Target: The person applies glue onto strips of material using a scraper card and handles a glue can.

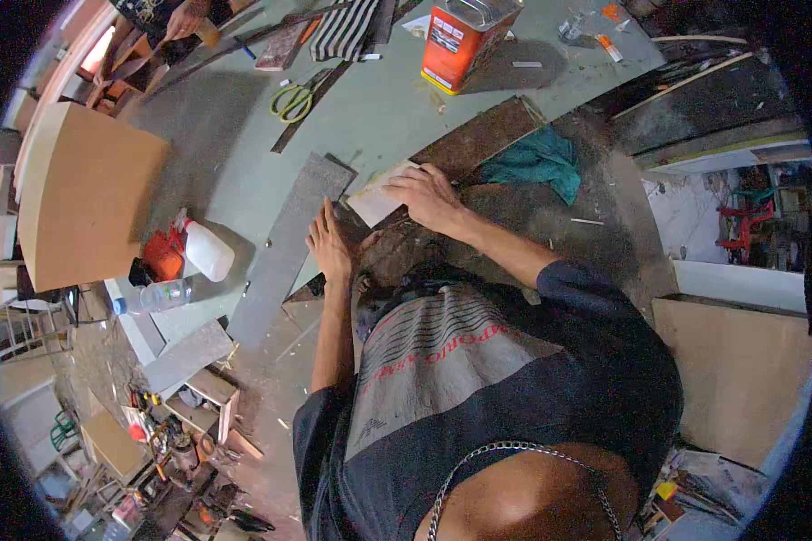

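Note:
My right hand [427, 194] has its fingers bent over a pale, flat rectangular piece [376, 203], holding it at the near edge of the table. The piece lies beside the end of a dark brown board [478, 135]. My left hand [331, 248] rests with fingers stretched out at the edge of a long grey strip [289, 221], with nothing held in it. Beyond the two hands lie green-handled scissors [294, 101]. A teal cloth [541, 162] hangs at the table edge, right of my right hand.
An orange-red can [465, 45] stands on the pale green table [370, 117]. To the left are a white spray bottle [207, 251], a clear bottle [158, 296] and a light wood panel [90, 198]. Another person's hand [187, 18] shows at the far left. Tools [185, 451] clutter the lower left.

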The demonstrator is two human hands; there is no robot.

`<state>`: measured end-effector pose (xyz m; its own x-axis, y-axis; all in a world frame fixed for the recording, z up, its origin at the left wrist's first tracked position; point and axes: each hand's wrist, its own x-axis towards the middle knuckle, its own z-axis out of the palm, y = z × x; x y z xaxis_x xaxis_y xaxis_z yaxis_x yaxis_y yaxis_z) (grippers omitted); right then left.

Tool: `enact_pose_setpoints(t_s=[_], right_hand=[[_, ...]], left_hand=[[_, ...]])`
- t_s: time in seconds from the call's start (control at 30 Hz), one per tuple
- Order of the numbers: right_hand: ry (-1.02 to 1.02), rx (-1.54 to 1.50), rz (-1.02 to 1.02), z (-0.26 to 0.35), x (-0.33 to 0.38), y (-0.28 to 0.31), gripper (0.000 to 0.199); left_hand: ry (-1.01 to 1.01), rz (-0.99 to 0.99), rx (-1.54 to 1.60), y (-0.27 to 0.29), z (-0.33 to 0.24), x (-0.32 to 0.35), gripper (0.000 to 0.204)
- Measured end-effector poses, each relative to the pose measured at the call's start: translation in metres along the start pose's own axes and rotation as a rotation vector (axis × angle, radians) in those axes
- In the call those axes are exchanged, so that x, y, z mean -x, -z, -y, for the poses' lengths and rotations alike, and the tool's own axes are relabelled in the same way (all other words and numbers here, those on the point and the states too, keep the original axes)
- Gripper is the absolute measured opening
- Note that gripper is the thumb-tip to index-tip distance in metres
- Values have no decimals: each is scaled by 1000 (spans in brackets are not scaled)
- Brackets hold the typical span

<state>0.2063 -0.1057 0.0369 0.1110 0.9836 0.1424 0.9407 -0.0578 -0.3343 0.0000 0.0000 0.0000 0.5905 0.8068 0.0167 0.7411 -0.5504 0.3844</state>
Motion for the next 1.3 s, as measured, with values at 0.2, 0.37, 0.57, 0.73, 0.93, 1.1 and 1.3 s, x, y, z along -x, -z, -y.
enact_pose_setpoints(t_s=[0.2,0.37,0.57,0.73,0.93,1.1,1.3], right_hand=[[-51,167,-58,22,2,-15,45],[-55,270,76,27,11,-13,43],[-63,204,-41,30,14,-7,44],[-86,241,44,43,14,-13,44],[-127,167,78,45,15,-5,43],[-108,245,45,48,14,-17,44],[-112,174,79,46,13,-26,46]], left_hand=[[-157,-45,40,-5,20,-5,128],[-188,-5,42,-17,29,-8,134],[-168,38,55,-11,23,-12,137],[-204,-24,34,-22,36,-11,137],[-221,-33,15,-14,31,-9,134],[-251,-71,10,-18,33,-10,122],[-271,-134,-74,-27,39,-14,96]])
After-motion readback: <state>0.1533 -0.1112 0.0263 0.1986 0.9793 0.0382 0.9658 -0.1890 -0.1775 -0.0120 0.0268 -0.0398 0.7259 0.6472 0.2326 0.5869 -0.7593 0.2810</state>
